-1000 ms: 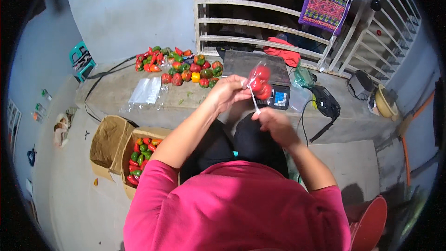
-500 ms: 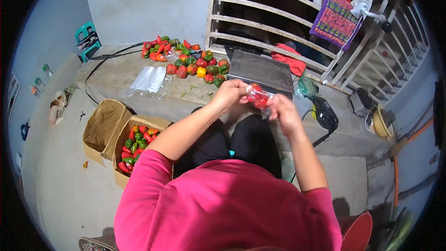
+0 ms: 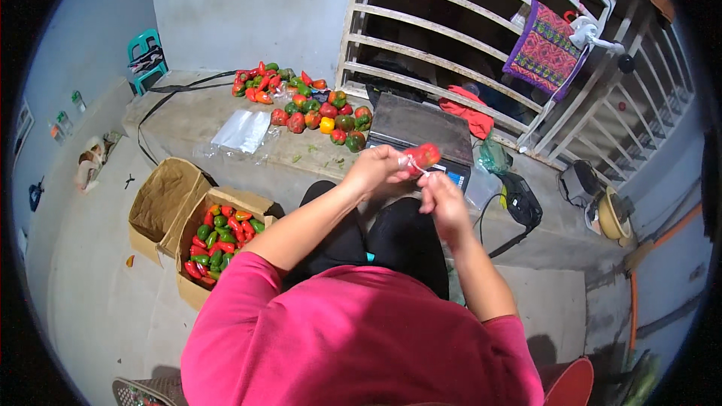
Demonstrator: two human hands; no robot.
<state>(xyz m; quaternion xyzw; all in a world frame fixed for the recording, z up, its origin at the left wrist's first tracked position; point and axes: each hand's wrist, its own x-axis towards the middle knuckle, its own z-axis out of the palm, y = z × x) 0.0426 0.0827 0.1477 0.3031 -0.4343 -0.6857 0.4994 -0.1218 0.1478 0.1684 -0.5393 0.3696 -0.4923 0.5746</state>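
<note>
A clear plastic bag of red peppers (image 3: 423, 156) is held up between my hands, above my knees and in front of the scale. Closed around the side of the bag, my left hand (image 3: 377, 169) grips it from the left. My right hand (image 3: 444, 199) pinches the bag's twisted, whitish end, which is drawn out toward me. Just behind the bag stands a dark flat-topped weighing scale (image 3: 421, 126) with a small blue display. Loose red, green and yellow peppers (image 3: 329, 110) lie on the concrete ledge to the left of it.
A stack of flat clear bags (image 3: 241, 131) lies on the ledge (image 3: 177, 116). On the floor at left stand a cardboard box (image 3: 193, 286) of peppers and another open box (image 3: 162, 199). Beyond the scale is a barred gate (image 3: 444, 15). A black bag (image 3: 523, 203) rests at right.
The neck of the bag is now twisted and pulled toward me by my right hand, which has moved lower and slightly left. The peppers in it are bunched at the far end.
</note>
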